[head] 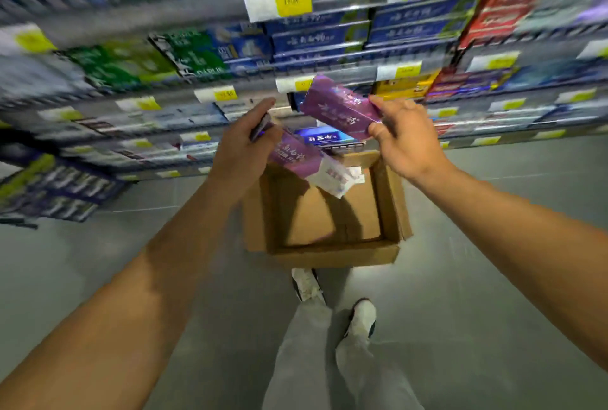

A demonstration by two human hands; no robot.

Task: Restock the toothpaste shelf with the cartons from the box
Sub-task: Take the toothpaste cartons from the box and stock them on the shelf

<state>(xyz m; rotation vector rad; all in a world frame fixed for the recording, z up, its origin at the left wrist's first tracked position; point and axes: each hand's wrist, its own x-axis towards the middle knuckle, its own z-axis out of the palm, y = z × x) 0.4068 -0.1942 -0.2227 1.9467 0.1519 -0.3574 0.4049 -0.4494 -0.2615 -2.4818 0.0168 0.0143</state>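
Each of the hands holds a purple carton above the open box point(329, 255) on the floor point(493, 212). The left hand point(245, 143) grips one carton point(296, 159) with fingers curled round its upper end, the carton slanting down over the box. The right hand point(403, 136) pinches the other carton point(339, 107) by its near end, raised toward the blurred shelves point(184, 93) of toothpaste. The box's visible floor is bare cardboard. White shoes point(362, 314) stand behind it.
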